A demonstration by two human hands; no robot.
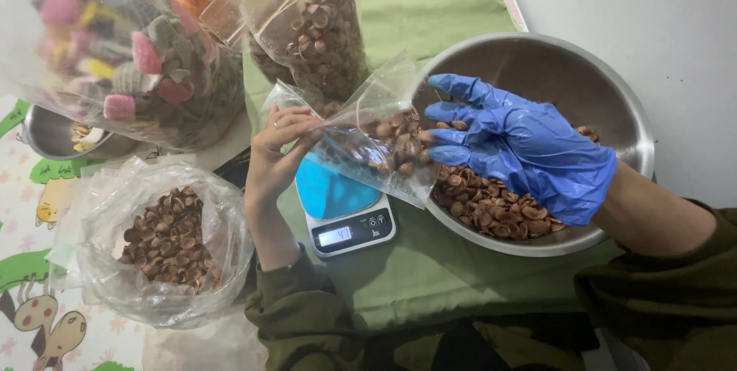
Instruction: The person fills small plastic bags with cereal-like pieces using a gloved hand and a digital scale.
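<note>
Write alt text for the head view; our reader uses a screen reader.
A blue-gloved right hand drops brown ring-shaped snacks into a small clear plastic bag held by the bare left hand, above a blue-topped kitchen scale and beside a steel bowl.

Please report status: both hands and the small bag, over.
Left hand bare, pinching small clear bag. Gloved right hand feeding brown pieces in. Scale below, nothing blocking.

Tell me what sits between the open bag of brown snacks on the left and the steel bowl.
In the head view, the kitchen scale sits between the open bag and steel bowl, with the left hand holding a small clear bag above it.
</note>
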